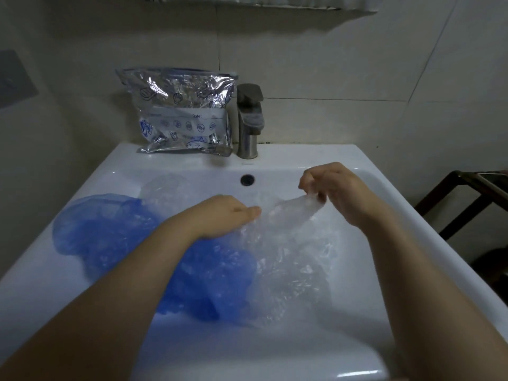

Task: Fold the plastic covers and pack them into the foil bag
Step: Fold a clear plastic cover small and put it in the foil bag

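A crumpled blue plastic cover [115,232] is lying in the white square sink [275,160], on the left side of the bowl. Behind it, a second clear crinkly cover [165,185] is lying in the sink too. A shiny silver foil bag with blue drawings [181,111] is standing on the back rim of the sink, leaning on the tiled wall [330,64], just left of the grey metal tap [248,119]. The left hand [228,215] is lying in the middle of the sink, pressing down on a clear crinkly plastic cover [288,257] with fairly straight fingers, so its grip is wide. This clear cover is lying in the right half of the sink, touching the blue one. The right hand [338,188] is holding up one edge of it, with its grip pinching the plastic, in front of the dark round hole [247,179] under the tap.
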Demonstrator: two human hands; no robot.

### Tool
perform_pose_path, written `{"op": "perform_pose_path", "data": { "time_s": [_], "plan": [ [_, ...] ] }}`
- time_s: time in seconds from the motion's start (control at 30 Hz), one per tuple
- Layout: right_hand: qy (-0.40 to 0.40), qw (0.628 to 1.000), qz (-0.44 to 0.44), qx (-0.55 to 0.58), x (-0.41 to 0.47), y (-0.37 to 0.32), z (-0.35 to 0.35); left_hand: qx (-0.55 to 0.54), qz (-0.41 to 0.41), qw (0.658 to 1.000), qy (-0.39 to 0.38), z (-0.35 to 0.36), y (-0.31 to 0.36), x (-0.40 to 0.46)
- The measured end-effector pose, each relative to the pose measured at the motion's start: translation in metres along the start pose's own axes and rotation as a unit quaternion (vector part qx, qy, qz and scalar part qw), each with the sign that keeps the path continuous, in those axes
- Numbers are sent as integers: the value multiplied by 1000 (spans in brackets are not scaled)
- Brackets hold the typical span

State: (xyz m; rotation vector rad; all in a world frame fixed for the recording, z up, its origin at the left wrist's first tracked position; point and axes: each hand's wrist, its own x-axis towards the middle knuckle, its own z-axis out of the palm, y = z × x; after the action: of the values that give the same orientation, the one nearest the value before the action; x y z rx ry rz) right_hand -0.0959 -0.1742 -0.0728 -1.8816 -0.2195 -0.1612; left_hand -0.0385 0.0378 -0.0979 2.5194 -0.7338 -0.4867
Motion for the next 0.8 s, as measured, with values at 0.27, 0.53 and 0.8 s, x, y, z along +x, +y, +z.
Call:
{"op": "perform_pose_path", "data": {
  "time_s": [0.27, 0.53, 0.8],
  "plan": [
    [-39, 875, 67, -478, 0, -3, 8, 216, 108, 899, 364, -12, -19, 9],
    [132, 939, -127, -290, -1, -10, 27, -26, 133, 896, 422, -10, -11, 6],
    [214, 892, -16, -398, 5, 5, 13, -73, 63, 904, 418, -10, -24, 11]
  ]
}}
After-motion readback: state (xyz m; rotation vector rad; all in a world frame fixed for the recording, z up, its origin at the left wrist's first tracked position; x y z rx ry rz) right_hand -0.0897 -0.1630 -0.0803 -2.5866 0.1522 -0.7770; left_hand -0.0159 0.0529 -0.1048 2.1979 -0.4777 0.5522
